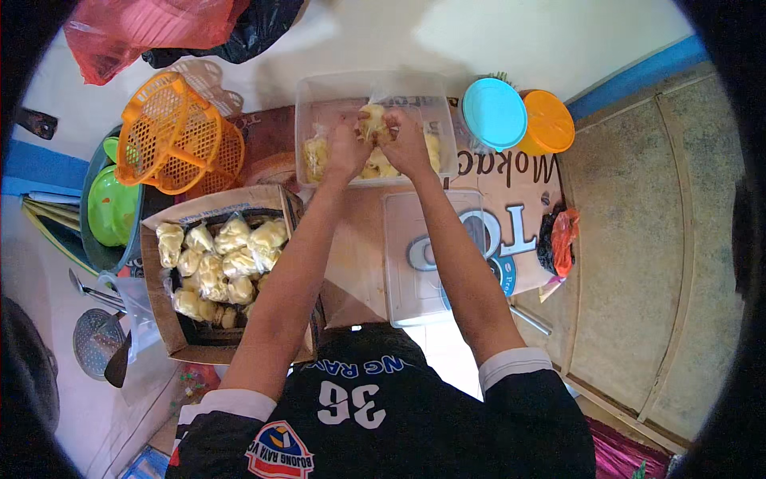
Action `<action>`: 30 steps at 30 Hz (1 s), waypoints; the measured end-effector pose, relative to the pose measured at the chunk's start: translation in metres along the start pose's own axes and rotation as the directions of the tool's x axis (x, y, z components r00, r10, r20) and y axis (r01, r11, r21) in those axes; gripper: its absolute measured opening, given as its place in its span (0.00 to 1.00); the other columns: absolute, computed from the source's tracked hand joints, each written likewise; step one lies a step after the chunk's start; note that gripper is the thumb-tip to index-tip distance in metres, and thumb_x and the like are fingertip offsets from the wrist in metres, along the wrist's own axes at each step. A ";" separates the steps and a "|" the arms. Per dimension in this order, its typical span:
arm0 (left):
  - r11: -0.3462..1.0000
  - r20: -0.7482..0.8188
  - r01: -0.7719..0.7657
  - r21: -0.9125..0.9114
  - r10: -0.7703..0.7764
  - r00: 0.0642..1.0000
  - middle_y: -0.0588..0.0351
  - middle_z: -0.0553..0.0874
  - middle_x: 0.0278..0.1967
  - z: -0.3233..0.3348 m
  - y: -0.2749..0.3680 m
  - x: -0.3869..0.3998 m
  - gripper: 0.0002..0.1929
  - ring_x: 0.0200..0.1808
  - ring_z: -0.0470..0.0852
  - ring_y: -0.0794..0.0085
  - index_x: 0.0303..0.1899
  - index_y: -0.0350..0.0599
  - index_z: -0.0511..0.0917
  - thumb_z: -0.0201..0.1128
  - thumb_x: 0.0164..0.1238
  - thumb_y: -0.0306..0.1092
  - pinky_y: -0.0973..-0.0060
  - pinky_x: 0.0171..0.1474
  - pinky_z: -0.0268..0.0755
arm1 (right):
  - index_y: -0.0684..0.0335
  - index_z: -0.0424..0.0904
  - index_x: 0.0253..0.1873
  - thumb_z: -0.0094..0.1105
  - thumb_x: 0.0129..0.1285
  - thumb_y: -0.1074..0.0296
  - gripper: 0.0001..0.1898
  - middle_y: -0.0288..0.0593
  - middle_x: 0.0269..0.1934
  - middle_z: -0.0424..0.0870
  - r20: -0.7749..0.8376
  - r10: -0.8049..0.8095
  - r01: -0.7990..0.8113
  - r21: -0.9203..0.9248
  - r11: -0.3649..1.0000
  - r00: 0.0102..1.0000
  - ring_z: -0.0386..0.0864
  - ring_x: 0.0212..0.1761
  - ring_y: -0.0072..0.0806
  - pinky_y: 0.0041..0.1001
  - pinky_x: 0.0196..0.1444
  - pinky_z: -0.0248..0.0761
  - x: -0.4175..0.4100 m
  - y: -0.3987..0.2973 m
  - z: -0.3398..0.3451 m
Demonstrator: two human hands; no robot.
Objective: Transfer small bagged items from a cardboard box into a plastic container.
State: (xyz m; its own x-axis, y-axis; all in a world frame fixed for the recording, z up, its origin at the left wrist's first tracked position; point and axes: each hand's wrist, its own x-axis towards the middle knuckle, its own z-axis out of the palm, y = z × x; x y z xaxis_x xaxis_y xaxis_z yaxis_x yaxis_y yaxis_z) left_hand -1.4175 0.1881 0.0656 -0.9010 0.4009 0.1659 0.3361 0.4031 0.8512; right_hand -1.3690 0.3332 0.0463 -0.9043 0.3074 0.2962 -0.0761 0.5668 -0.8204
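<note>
Both of my hands hold one small clear plastic bag of pale yellow food (374,121) over a large clear plastic container (301,129). My left hand (349,146) grips the bag from the left side, and my right hand (408,139) grips it from the right. More bagged pieces (315,157) lie inside the container, partly hidden by my hands. At the left, beside my left forearm, a cardboard box (173,341) holds several similar knotted bags (213,275). Beneath my right forearm lies a clear plastic lid (404,257).
Orange plastic baskets (170,135) and a tub with green dishes (114,206) stand left. Right of the container are jars with a blue lid (494,114) and an orange lid (546,123). A red plastic bag (565,239) lies at the table's right edge.
</note>
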 end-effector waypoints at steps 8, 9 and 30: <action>0.958 0.120 -0.081 0.276 0.049 0.992 0.38 0.80 0.53 0.010 -0.023 -0.018 0.25 0.56 0.80 0.45 0.52 0.38 0.83 0.79 0.51 0.31 0.57 0.61 0.74 | 0.61 0.75 0.54 0.73 0.55 0.68 0.23 0.52 0.45 0.85 0.216 0.273 -0.257 -0.099 0.961 0.937 0.85 0.49 0.48 0.41 0.52 0.78 -0.022 0.015 0.007; 0.957 0.117 -0.077 0.279 0.046 0.992 0.38 0.80 0.53 0.008 -0.026 -0.019 0.25 0.56 0.80 0.45 0.52 0.38 0.83 0.79 0.51 0.31 0.57 0.61 0.74 | 0.61 0.75 0.54 0.73 0.55 0.67 0.23 0.52 0.45 0.86 0.239 0.317 -0.293 -0.130 0.947 0.918 0.85 0.48 0.48 0.40 0.52 0.78 -0.022 0.010 0.008; 0.913 0.163 0.017 0.407 -0.091 0.983 0.35 0.78 0.53 0.014 -0.024 -0.028 0.20 0.54 0.82 0.41 0.53 0.39 0.82 0.70 0.56 0.24 0.54 0.55 0.79 | 0.58 0.74 0.54 0.77 0.53 0.63 0.26 0.53 0.42 0.87 0.219 0.288 -0.220 -0.289 0.932 0.932 0.86 0.47 0.48 0.41 0.50 0.78 -0.023 0.009 0.018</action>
State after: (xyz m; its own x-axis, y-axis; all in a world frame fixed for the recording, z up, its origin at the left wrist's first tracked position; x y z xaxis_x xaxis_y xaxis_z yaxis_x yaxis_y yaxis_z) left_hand -1.3964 0.1787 0.0338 -0.8711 0.4911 0.0048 0.4032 0.7097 0.5777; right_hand -1.3562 0.3176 0.0229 -0.9569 0.2826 -0.0673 0.2496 0.6811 -0.6884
